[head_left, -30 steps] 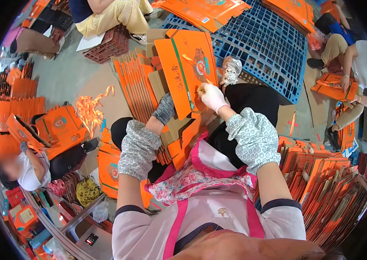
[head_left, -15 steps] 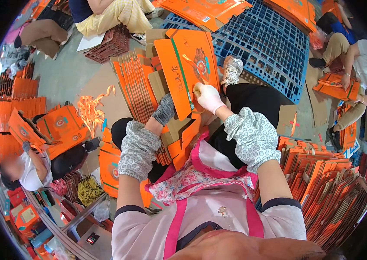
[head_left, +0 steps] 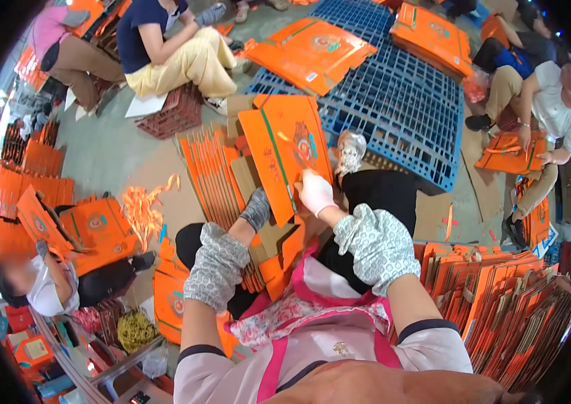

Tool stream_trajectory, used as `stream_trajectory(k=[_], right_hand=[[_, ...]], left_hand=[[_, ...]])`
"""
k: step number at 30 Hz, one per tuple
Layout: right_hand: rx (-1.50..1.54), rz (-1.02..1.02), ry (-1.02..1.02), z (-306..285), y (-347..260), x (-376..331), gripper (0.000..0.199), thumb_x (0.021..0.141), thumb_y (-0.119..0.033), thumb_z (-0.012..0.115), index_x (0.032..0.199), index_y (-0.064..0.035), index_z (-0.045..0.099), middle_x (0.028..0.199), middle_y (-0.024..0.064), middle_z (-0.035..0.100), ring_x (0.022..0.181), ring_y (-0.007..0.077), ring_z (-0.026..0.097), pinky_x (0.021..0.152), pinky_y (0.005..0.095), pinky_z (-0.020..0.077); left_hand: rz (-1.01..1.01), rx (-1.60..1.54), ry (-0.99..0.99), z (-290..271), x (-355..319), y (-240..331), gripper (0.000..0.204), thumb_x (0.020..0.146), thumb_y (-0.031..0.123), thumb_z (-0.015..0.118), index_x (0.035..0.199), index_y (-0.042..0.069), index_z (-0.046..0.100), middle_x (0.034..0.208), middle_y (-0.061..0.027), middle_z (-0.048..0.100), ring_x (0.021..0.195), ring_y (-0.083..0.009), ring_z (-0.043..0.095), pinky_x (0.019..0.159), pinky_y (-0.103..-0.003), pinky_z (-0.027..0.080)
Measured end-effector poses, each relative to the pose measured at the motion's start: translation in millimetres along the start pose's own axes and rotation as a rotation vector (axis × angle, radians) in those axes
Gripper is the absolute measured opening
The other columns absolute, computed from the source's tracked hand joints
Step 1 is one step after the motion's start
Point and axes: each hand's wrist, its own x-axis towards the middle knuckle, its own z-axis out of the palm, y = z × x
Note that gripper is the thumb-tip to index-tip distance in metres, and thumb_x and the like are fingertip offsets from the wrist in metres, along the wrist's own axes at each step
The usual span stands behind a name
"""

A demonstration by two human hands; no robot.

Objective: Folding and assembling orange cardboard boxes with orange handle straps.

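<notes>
Between my knees a flat orange carton [head_left: 279, 145] with a green stripe and a printed emblem stands tilted. My left hand [head_left: 256, 209], in a grey glove, grips its lower left edge, with the fingers partly hidden behind it. An orange ribbon [head_left: 290, 140] lies across the carton's face. My right hand [head_left: 316, 192], in a white glove, is closed at the front of the carton, and the ribbon's lower end runs to its fingertips. Left of the carton leans a row of folded orange cartons [head_left: 211, 175]. Loose brown and orange flaps [head_left: 282, 252] show below my hands.
A blue plastic pallet [head_left: 393, 87] bears flat orange cartons [head_left: 312, 50]. A tall stack of folded cartons [head_left: 494, 303] stands at my right. Orange ribbons [head_left: 143, 209] lie in a heap at the left. Co-workers sit around, one beside a dark red crate [head_left: 172, 113].
The whole scene sits lower in the picture as the head view has tilted up. My hands keep much the same hold on the carton and ribbon.
</notes>
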Motion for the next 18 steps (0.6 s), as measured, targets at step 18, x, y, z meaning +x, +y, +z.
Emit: stream_trajectory(k=[18], right_hand=[[0.159, -0.028, -0.106, -2, 4, 8, 0.013, 0.079, -0.017, 0.054, 0.084, -0.0069, 0.061, 0.083, 0.0205, 0.062, 0.083, 0.0381, 0.059, 0.073, 0.0458, 0.0461]], left_hand=[[0.176, 0.725, -0.082, -10, 19, 7, 0.016, 0.088, 0.016, 0.051, 0.096, 0.004, 0.058, 0.086, -0.0056, 0.062, 0.074, -0.0191, 0.058, 0.066, -0.034, 0.049]])
